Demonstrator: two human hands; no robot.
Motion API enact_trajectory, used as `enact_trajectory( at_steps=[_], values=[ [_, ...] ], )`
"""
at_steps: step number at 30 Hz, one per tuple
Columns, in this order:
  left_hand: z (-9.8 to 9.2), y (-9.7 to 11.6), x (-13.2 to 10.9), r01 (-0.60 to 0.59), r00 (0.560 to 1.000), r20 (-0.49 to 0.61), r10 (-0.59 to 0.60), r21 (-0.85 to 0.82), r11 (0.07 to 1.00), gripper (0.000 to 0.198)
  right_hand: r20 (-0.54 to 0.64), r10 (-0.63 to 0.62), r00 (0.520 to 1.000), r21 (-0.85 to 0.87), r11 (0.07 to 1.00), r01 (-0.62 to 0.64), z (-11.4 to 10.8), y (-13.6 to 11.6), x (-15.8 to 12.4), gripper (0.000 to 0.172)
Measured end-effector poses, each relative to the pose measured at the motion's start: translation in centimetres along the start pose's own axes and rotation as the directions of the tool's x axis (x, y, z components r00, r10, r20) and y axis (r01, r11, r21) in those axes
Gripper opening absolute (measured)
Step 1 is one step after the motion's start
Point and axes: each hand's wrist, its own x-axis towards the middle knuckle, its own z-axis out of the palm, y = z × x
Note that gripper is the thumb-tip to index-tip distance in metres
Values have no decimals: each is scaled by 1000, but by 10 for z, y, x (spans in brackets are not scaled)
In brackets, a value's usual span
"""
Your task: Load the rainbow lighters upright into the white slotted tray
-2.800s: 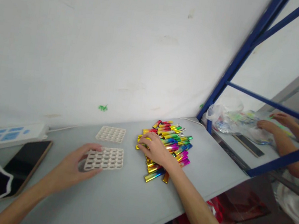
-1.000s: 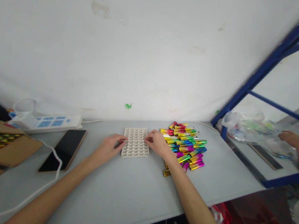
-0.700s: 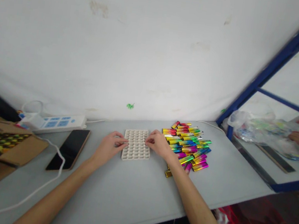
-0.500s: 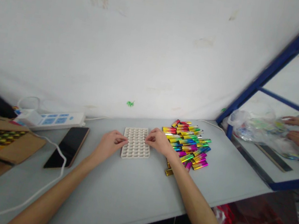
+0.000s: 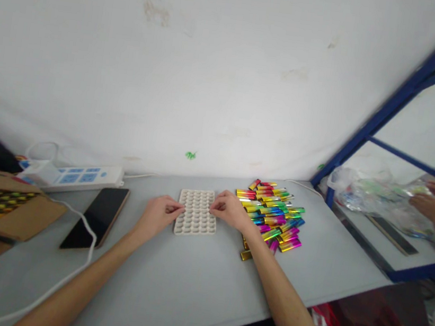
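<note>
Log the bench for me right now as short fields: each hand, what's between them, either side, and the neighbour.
Left hand: fingers pinched together at the left edge of the pale grid
Right hand: fingers pinched together at its right edge
Pale grid: flat on the grey table, rows of holes
Right side: loose pile of shiny multicoloured pieces
Left side: dark-screened phone, white power strip, open cardboard box
Neighbour: hands at clear plastic bags, beyond the blue frame
</note>
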Motion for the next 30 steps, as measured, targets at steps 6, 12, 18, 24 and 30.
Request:
enact_trajectory(
  at_steps=[6, 12, 18, 24, 30],
  values=[
    [3, -1, -9, 16, 999, -34, -16, 5, 1000, 38, 28, -30, 999, 33, 999, 29, 0, 0, 0, 18],
    [-1, 9, -18, 24, 998, -51, -22, 36, 999, 37, 11, -47, 999, 44, 998, 46, 0, -2, -3, 17],
    [-7, 14, -20, 38, 999, -9, -38, 37, 999, 37, 33, -18, 999, 30, 999, 17, -2, -5, -3, 17],
    [-11, 11, -21, 42, 999, 7, -42, 6, 999, 40, 45, 63, 997, 44, 997, -65, 2, -11, -4, 16],
    [-13, 8, -21, 30, 999, 26, -30, -26, 999, 39, 50, 83, 995, 64, 994, -86, 2, -13, -4, 15]
  ],
)
